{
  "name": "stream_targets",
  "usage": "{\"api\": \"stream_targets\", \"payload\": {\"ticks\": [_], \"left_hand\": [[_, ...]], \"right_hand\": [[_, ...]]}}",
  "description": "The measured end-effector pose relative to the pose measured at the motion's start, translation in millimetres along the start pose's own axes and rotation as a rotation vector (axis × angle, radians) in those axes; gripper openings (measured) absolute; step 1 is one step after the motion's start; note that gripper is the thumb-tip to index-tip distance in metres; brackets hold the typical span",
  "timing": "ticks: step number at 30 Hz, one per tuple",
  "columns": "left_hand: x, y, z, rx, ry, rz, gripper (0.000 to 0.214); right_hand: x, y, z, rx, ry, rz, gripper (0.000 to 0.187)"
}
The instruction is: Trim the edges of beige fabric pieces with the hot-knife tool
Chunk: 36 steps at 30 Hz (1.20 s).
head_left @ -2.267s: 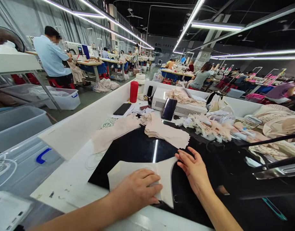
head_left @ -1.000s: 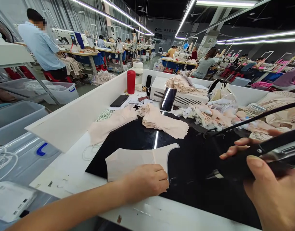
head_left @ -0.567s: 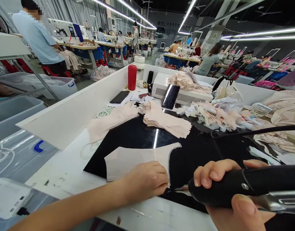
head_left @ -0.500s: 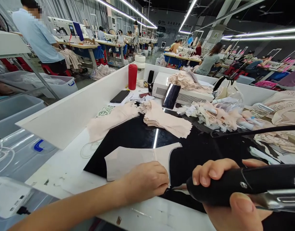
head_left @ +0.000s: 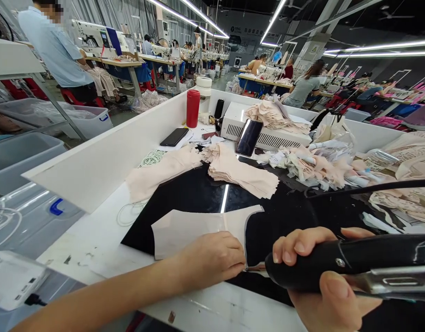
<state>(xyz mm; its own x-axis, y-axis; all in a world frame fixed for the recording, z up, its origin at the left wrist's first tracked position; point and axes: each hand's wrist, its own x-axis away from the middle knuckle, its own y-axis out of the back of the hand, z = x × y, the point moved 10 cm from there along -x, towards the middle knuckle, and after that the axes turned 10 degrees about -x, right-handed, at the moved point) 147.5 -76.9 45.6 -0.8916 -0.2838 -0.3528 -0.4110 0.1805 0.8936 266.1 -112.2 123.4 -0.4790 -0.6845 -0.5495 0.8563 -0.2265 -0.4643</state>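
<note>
A pale beige fabric piece with curved edges lies flat on the black glossy board. My left hand rests on its near right corner, fingers curled and closed at the edge; the fingertips are partly hidden. My right hand is wrapped round a black corded hand tool with a metal lever on its side. A thin metal tip sticks out of the tool toward the left and meets the fabric's edge beside my left fingers. The exact contact there is hard to make out.
Stacked beige pieces lie beyond, with a phone leaning on a white vented box. A red cup stands by the white side wall. Scraps pile at right, near a black cord. Co-workers sit farther off.
My right hand and the tool have shifted slightly left, bringing the tip closer to my left fingers at the fabric edge. The left hand and fabric stay almost in place.
</note>
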Motion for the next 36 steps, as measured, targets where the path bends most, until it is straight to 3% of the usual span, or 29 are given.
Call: {"api": "stream_targets", "payload": {"ticks": [7, 11, 17, 21, 27, 36], "left_hand": [[-8, 4.8, 4, -0.088, 0.038, 0.022, 0.01], [-10, 0.8, 8, -0.092, 0.049, 0.015, 0.018], [-6, 6.9, -1, -0.095, -0.075, -0.109, 0.008], [-4, 5.5, -8, -0.09, -0.157, -0.076, 0.013], [-3, 3.5, -7, -0.109, -0.174, 0.006, 0.016], [6, 11.1, -8, -0.103, -0.251, -0.082, 0.02]], "right_hand": [[-2, 0, 3, 0.059, 0.018, 0.007, 0.044], [-2, -1, 2, 0.071, 0.006, 0.028, 0.045], [-1, 0, 3, 0.033, 0.01, 0.004, 0.045], [-1, 2, 1, 0.065, -0.019, 0.006, 0.047], [0, 1, 2, 0.051, -0.014, 0.011, 0.048], [1, -2, 4, -0.064, 0.065, 0.011, 0.045]]}}
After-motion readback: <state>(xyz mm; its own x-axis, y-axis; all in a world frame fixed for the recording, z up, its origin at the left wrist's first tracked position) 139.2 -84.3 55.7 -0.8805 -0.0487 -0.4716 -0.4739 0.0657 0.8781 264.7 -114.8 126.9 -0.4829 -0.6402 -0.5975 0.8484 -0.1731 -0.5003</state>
